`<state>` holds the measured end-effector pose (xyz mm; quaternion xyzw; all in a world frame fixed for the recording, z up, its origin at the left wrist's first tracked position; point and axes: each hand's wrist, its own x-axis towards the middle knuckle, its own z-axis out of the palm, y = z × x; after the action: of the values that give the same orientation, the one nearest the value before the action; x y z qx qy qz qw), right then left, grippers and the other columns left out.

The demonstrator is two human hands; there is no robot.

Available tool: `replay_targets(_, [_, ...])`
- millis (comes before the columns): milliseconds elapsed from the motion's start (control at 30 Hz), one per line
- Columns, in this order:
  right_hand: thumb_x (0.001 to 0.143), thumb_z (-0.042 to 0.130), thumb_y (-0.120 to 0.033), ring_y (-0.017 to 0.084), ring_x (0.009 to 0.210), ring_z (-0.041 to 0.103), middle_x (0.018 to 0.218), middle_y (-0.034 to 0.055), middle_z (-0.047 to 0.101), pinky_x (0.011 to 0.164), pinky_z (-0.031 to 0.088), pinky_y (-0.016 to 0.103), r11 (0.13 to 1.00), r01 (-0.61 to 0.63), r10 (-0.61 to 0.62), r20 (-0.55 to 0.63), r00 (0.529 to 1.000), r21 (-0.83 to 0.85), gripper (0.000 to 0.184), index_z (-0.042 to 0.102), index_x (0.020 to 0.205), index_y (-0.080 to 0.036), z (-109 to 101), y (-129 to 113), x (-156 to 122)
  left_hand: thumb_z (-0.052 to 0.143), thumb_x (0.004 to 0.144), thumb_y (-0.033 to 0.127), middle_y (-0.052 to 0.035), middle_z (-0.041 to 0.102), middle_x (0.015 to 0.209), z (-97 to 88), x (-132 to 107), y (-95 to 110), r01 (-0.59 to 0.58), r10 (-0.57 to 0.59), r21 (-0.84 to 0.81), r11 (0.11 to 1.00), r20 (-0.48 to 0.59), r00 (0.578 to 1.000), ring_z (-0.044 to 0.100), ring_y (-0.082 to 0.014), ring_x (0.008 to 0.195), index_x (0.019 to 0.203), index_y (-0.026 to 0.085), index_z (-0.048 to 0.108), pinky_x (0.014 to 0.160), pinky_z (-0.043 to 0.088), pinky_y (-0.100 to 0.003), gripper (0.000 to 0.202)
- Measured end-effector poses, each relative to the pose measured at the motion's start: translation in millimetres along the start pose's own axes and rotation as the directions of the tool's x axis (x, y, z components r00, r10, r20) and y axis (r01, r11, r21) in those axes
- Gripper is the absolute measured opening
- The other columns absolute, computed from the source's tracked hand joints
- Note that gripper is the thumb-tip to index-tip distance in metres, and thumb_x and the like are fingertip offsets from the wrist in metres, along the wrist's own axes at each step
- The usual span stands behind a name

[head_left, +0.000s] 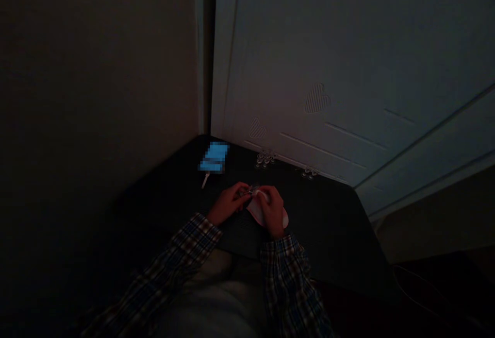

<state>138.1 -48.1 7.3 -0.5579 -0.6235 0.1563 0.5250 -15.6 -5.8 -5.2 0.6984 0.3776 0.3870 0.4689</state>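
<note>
In the dim head view, both hands meet over a dark table (328, 224). My right hand (274, 209) is closed on a small pink-and-white cloth piece (257, 212), which hangs below the fingers and shows again beside the palm. Fingers pinched, my left hand (229, 203) grips a small shiny metal piece (250, 190) at the cloth's upper edge. The darkness hides its exact kind, and whether it is fixed to the cloth I cannot tell.
A phone (214, 156) with a lit, blurred screen lies at the back left, a pale cable (205, 180) in front. Several small shiny round pieces (265, 158) sit at the back edge, with another cluster (309, 173) farther right. A white panel (278, 70) with embossed hearts stands behind.
</note>
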Motion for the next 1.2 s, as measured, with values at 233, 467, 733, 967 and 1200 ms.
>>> replay_targets(233, [0.082, 0.050, -0.023, 0.016, 0.086, 0.054, 0.090, 0.0029, 0.060, 0.079, 0.041, 0.028, 1.000, -0.011, 0.011, -0.022, 1.000, 0.005, 0.013, 0.058, 0.091, -0.020, -0.3, -1.5, -0.1, 0.057, 0.077, 0.034, -0.0060, 0.060, 0.101, -2.8, 0.4, -0.7, -0.079, 0.092, 0.121, 0.989, -0.103, 0.990, 0.059, -0.0114, 0.065, 0.099, 0.018, 0.061, 0.057, 0.047, -0.023, 0.027])
replay_targets(467, [0.083, 0.048, -0.024, 0.016, 0.090, 0.054, 0.094, 0.0033, 0.060, 0.082, 0.040, 0.028, 1.000, -0.010, 0.012, -0.075, 0.997, 0.029, 0.016, 0.057, 0.095, -0.019, -0.9, -0.7, 0.1, 0.049, 0.082, 0.044, -0.0028, 0.065, 0.077, -1.5, -0.7, 1.1, 0.007, -0.007, -0.002, 1.000, -0.015, 1.000, 0.054, -0.0103, 0.052, 0.105, 0.016, 0.060, 0.047, 0.041, -0.020, 0.038])
replay_targets(733, [0.082, 0.050, -0.026, 0.015, 0.085, 0.055, 0.090, 0.0016, 0.058, 0.079, 0.041, 0.027, 0.996, -0.068, 0.074, -0.122, 0.990, 0.054, 0.014, 0.054, 0.095, -0.020, -1.8, 1.3, -0.5, 0.048, 0.081, 0.046, -0.0035, 0.063, 0.076, -0.1, 3.5, -4.0, 0.067, -0.052, -0.166, 0.984, 0.096, 0.994, 0.052, -0.0088, 0.049, 0.102, 0.013, 0.062, 0.044, 0.041, -0.020, 0.041])
replay_targets(967, [0.082, 0.049, -0.024, 0.015, 0.088, 0.055, 0.092, 0.0020, 0.059, 0.080, 0.040, 0.027, 0.997, -0.053, 0.054, -0.019, 0.998, 0.061, 0.014, 0.055, 0.094, -0.020, -0.9, 2.1, -1.2, 0.047, 0.081, 0.048, -0.0021, 0.058, 0.070, -0.7, 6.3, -6.9, 0.163, -0.125, -0.375, 0.913, 0.123, 0.985, 0.049, -0.0069, 0.045, 0.094, 0.011, 0.058, 0.041, 0.038, -0.019, 0.041])
replay_targets(1200, [0.081, 0.050, -0.024, 0.016, 0.085, 0.055, 0.089, 0.0016, 0.060, 0.079, 0.040, 0.027, 0.998, -0.063, 0.063, -0.009, 0.998, 0.028, 0.012, 0.056, 0.091, -0.020, -0.3, 1.7, -0.4, 0.050, 0.081, 0.044, -0.0034, 0.058, 0.088, 0.3, 2.5, -1.0, 0.059, -0.053, -0.287, 0.956, 0.028, 0.998, 0.055, -0.0094, 0.057, 0.111, 0.019, 0.051, 0.041, 0.039, -0.017, 0.039])
